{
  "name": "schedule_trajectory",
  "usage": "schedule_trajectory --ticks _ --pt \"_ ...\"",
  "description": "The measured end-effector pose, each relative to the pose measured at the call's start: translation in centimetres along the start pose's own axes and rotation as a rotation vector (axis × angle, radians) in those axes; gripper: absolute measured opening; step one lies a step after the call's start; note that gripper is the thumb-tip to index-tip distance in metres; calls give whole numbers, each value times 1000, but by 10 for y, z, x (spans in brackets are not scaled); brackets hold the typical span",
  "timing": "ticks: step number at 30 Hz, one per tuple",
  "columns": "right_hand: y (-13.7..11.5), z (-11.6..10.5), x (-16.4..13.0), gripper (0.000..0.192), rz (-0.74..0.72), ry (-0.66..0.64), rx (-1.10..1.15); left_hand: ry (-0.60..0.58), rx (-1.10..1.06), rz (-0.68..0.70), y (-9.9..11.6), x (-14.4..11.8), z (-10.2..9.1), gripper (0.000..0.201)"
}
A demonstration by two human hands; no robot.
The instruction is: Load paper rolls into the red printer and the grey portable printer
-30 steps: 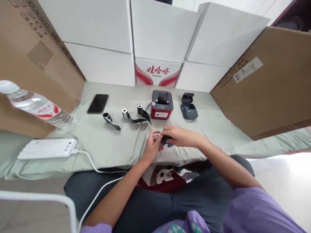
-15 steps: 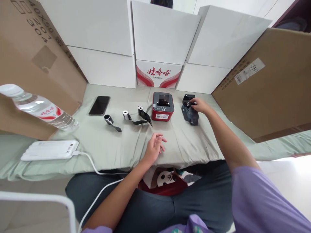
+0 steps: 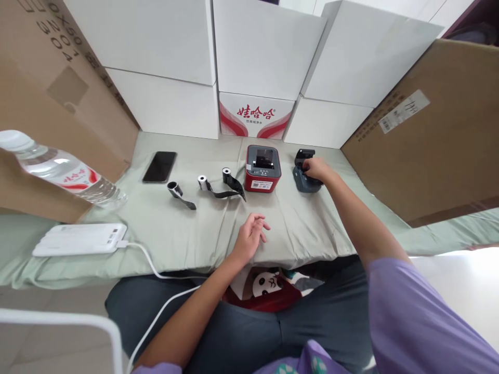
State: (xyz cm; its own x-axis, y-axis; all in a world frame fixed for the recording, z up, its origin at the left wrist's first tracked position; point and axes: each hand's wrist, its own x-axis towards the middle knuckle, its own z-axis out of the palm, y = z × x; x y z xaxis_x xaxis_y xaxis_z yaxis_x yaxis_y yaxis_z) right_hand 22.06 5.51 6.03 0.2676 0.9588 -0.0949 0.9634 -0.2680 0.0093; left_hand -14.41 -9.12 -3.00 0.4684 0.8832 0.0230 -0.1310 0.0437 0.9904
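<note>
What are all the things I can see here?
dark grey printer: 1, lid open, right of the red one, under the right hand
red printer: 1, middle of the cloth
rolls: 3, with dark strips, left of the red printer
phone: 1, black, far left
power bank: 1, white, near left, cable plugged in
water bottle: 1, clear, left
white boxes: several, at the back
cardboard boxes: brown, both sides
cloth: 1, pale green
left hand: resting on cloth, fingers loose
right hand: on the grey printer
</note>
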Motion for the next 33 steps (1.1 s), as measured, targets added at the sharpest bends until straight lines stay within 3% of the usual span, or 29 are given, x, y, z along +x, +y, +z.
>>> schedule_trajectory --ticks 4,10,16,20,25,33 --pt "4 -3 -7 35 7 0 84 -11 14 3 -1 0 0 44" --pt "9 -19 -14 52 45 411 204 -12 42 1 2 -1 1 45" --pt "3 -28 -16 54 17 180 164 -31 37 -12 4 -2 1 47" --pt "9 -29 -39 53 -52 186 128 -47 29 -15 5 -4 0 46" --pt "15 -20 -64 61 -5 -16 103 -57 55 -2 7 -5 0 46" --pt "6 -20 -63 67 46 -3 161 -54 91 12 5 -2 1 47"
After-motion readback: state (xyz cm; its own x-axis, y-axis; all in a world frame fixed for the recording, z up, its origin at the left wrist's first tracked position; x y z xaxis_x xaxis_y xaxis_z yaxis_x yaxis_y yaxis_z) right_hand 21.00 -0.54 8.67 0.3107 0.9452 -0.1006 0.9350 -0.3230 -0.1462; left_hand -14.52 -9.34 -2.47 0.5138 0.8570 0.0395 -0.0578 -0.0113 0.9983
